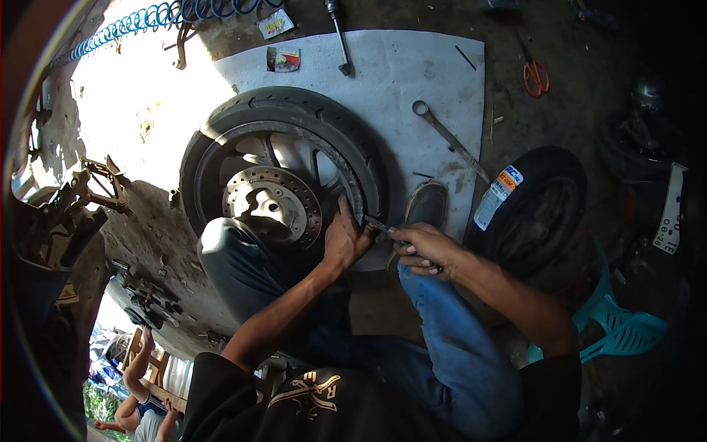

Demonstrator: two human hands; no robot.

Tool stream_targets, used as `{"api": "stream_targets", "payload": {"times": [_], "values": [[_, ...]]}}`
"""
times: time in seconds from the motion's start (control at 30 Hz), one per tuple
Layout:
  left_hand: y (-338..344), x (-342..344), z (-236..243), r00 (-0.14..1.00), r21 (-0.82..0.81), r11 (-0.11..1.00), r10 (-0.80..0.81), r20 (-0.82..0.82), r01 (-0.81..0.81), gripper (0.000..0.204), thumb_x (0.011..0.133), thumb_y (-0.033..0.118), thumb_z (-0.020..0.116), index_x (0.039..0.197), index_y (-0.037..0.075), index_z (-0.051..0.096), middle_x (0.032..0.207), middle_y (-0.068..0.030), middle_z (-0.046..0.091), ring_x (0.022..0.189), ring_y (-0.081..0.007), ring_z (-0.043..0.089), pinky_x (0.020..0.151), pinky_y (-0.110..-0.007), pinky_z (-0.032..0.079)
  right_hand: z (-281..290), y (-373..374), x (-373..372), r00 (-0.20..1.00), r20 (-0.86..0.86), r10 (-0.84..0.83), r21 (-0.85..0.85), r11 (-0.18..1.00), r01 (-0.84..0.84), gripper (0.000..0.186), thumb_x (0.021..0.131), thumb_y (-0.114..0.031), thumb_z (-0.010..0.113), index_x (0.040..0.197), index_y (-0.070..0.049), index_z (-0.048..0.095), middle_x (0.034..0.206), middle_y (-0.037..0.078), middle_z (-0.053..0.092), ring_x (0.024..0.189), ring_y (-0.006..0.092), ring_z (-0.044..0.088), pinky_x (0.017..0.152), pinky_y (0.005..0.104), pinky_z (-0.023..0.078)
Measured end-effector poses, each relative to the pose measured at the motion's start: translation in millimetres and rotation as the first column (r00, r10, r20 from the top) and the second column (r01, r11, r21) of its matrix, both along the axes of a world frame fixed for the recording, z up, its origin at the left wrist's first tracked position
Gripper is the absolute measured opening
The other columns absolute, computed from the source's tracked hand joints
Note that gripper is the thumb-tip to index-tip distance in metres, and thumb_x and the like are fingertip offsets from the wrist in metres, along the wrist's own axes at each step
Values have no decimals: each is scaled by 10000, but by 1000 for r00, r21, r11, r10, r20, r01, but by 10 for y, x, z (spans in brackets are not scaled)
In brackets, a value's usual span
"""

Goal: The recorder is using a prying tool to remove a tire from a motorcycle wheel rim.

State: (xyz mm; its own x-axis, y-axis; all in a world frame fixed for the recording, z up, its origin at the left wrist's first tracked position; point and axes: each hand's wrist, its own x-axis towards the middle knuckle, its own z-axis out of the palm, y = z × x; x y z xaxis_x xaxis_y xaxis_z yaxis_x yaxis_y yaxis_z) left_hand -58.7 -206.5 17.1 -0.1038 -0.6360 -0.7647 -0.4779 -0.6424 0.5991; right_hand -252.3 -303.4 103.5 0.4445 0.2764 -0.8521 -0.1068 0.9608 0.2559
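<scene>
A motorcycle wheel [333,158] with a black tyre [294,97] lies flat in front of me, its drilled brake disc [234,193] facing up. My left hand [346,239] grips the near right part of the rim, fingers on the inner side. In my right hand [428,247] is a slim metal tyre lever [377,222], its tip at the rim's edge beside my left hand. How far the tip reaches under the tyre is hidden. My knee [224,239] is against the near left of the wheel.
Beneath the wheel is a white sheet [398,66]. A ring spanner [449,136], a long-handled tool [339,40] and orange-handled scissors [536,77] lie beyond. A labelled tyre [549,166] and a turquoise plastic chair [626,333] are at right. Another person's arm [136,372] shows lower left.
</scene>
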Motion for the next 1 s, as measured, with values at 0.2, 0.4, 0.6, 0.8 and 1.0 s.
{"api": "stream_targets", "payload": {"times": [0.2,0.4,0.6,0.8,1.0], "values": [[182,-61,-214,988,-59,997,-45,151,54,957,870,265,766,1558,-72,192,1268,-378,572,1121,-525,625,953,-511,523,98,221,234,975,-133,-179,-15,984,178,148,1101,-267,467,1078,-122,491,688,-40,438,429,77,384,317,249,284],[201,52,-180,994,-112,992,-55,97,66,929,865,280,766,1521,-81,215,1207,-356,610,1097,-498,649,923,-499,532,105,600,488,957,-207,-203,-133,975,178,194,1108,-314,461,1185,-138,486,692,-28,417,410,91,359,315,266,283],[-158,-17,33,994,74,996,-57,97,50,1065,868,433,800,1538,-135,199,1412,-377,485,1320,-473,539,1088,-474,466,-139,-185,-453,977,68,202,-197,963,-185,363,1109,-386,455,1109,-47,585,606,-59,353,352,28,286,288,203,235],[-233,34,-110,998,-72,996,60,-12,-60,970,885,434,788,1474,-158,295,1429,-365,454,1380,-456,461,1158,-465,392,-259,-504,-349,947,111,301,-173,944,-280,383,1096,-401,481,873,-90,471,562,-60,333,319,19,264,264,199,232],[-163,-27,-106,998,-76,995,62,10,-61,914,915,448,744,1469,-133,309,1407,-372,459,1298,-499,516,1093,-492,444,-357,-752,-329,930,202,308,-87,951,-296,223,1106,-275,449,1006,-92,527,595,-69,351,346,19,285,248,196,225]]}}
